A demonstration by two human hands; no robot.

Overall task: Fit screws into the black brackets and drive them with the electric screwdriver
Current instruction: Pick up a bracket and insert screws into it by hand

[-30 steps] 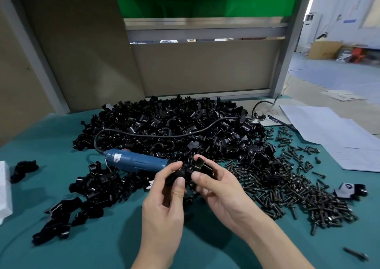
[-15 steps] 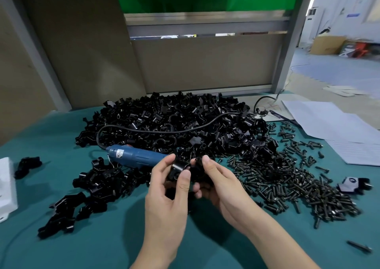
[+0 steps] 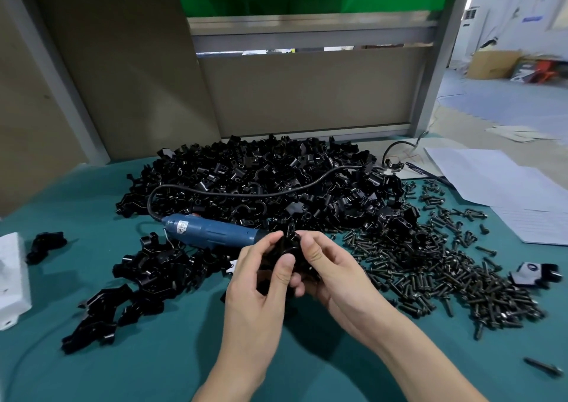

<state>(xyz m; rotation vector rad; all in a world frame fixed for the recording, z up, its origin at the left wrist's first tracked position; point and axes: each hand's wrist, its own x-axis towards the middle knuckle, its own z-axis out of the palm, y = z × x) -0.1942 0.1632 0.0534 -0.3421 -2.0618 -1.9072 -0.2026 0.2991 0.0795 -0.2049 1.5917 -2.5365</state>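
Head view: black bracket point(image 3: 287, 246) pinched between both hands' fingers point(image 3: 284, 268).

Bracket point(image 3: 287, 245): black, held between left hand point(image 3: 261, 291) and right hand point(image 3: 333, 274), both thumbs on it.
Screwdriver point(image 3: 212, 231): blue, lying just beyond the left hand.
Pile point(image 3: 261, 171) of brackets: behind both hands.
Screws point(image 3: 430, 266): loose heap right of the right hand.
Papers point(image 3: 504, 186): beyond the screws.
Table point(image 3: 153, 364): teal.
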